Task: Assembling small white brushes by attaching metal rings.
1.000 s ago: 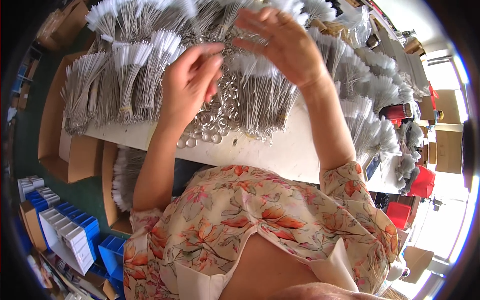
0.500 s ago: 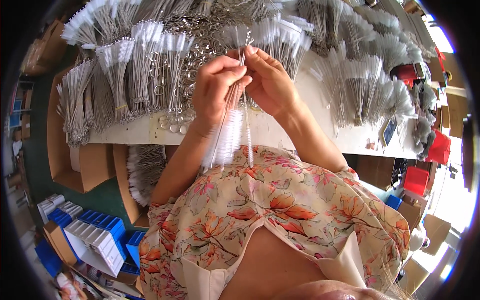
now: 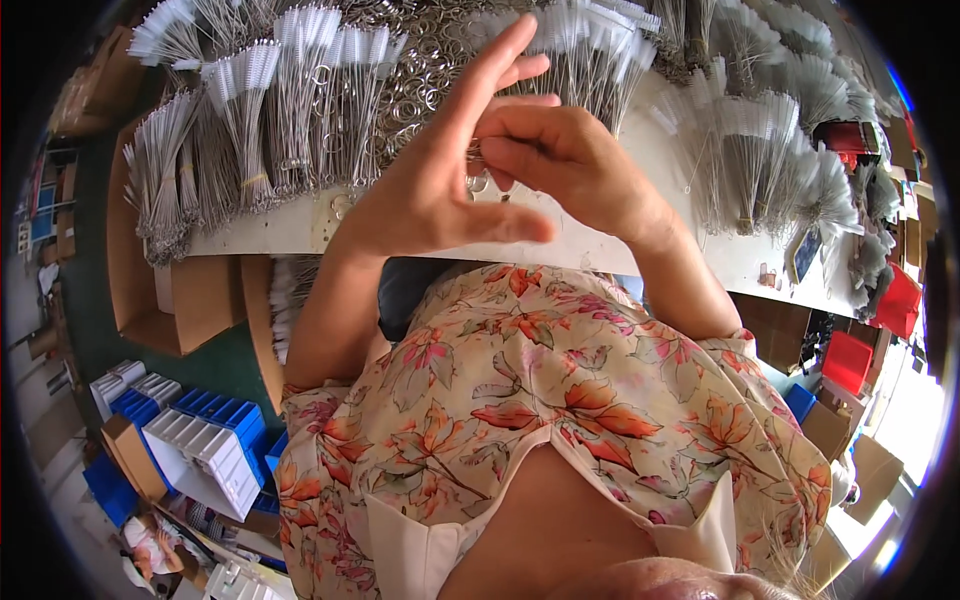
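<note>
My left hand [image 3: 420, 190] is raised above the table's front edge, its fingers stretched out and the thumb apart, with nothing in it. Beside it, my right hand [image 3: 575, 160] is closed, thumb against the bent index finger. A bit of shiny metal shows at those fingertips, but I cannot make out what it is. Behind the hands lies a heap of loose metal rings [image 3: 415, 85]. Bundles of thin wire brushes with white bristles [image 3: 240, 75] are to the left of the heap, and another brush bundle [image 3: 600, 55] is just to its right.
More brush bundles [image 3: 750, 150] cover the right side of the white table [image 3: 690, 265]. A dark flat phone-like object [image 3: 803, 252] lies near the right edge. Open cardboard boxes [image 3: 205, 310] are below the left edge, with blue and white plastic bins [image 3: 205, 450] on the lower left.
The few white-bristled brushes that both hands held are no longer in them. My left hand has opened and spread; my right hand has moved slightly right and down, still closed.
</note>
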